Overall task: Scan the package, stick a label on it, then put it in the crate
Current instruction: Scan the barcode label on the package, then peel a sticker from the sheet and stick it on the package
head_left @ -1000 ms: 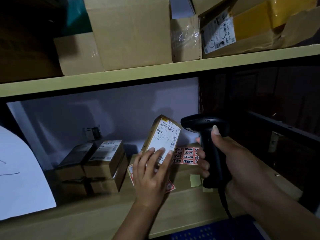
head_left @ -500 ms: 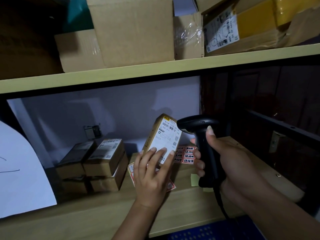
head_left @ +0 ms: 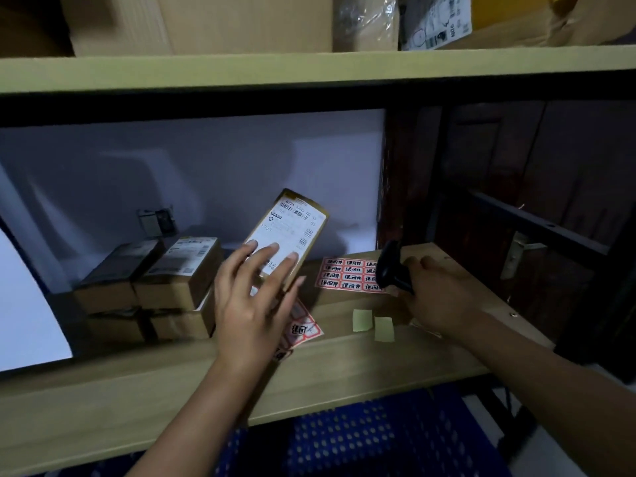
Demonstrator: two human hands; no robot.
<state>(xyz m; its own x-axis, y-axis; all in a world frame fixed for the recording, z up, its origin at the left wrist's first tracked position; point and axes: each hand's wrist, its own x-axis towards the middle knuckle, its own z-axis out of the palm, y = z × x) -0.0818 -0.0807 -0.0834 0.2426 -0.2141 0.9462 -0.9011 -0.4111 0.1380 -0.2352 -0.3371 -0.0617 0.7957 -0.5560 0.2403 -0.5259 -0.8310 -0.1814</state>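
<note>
Dim wooden shelving [head_left: 309, 68] against a pale wall [head_left: 192, 173], perhaps a dark door [head_left: 550, 160] right.

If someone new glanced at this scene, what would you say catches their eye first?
First the small package, held up mid-frame in the left hand, its white barcode label facing the camera. Next the right hand lowering a black scanner onto the wooden shelf, over a red-and-white sticker sheet.

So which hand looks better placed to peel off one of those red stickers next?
Probably the right hand. It is lowering the scanner right beside the red sticker sheet, so it sits nearest once it lets go. The left hand is busy holding the package.
</note>
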